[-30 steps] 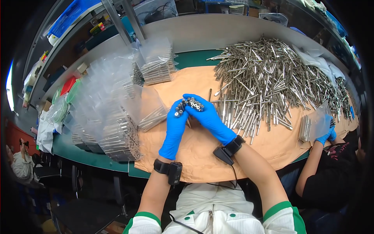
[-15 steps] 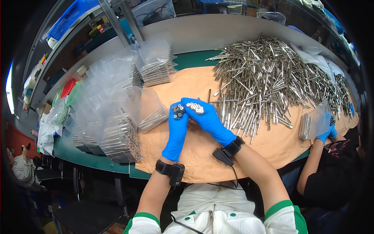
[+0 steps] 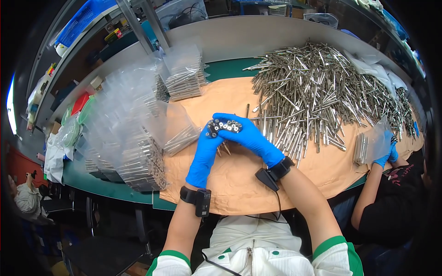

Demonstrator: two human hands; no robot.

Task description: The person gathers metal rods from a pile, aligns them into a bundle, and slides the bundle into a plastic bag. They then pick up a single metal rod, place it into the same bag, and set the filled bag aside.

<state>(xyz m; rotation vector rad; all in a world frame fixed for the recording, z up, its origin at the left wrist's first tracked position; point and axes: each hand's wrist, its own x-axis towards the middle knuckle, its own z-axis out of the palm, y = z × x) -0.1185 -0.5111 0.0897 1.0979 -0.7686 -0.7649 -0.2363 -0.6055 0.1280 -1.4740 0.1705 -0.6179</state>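
Note:
Both my hands wear blue gloves and meet over the brown paper (image 3: 221, 184). My left hand (image 3: 206, 149) and my right hand (image 3: 252, 138) are closed around a bundle of thin metal rods (image 3: 224, 127). The rods' round ends, some pale and some dark, face up in a cluster between my fingers. Below the hands a few rod tips poke out. To the right of my right hand lies a large heap of loose metal rods (image 3: 313, 92). Left of my left hand rests a clear plastic bag of rods (image 3: 182, 140).
Many clear bags filled with rods (image 3: 138, 156) are stacked on the left of the green table (image 3: 76, 172), with another bagged stack (image 3: 184, 85) behind. At the right edge a co-worker's gloved hand (image 3: 391, 154) holds a bag of rods (image 3: 362, 148). A grey panel (image 3: 258, 34) borders the back.
My hands have drawn closer, and the two clusters of rod ends now sit together as one. My left forearm has shifted slightly left and my right wrist slightly right.

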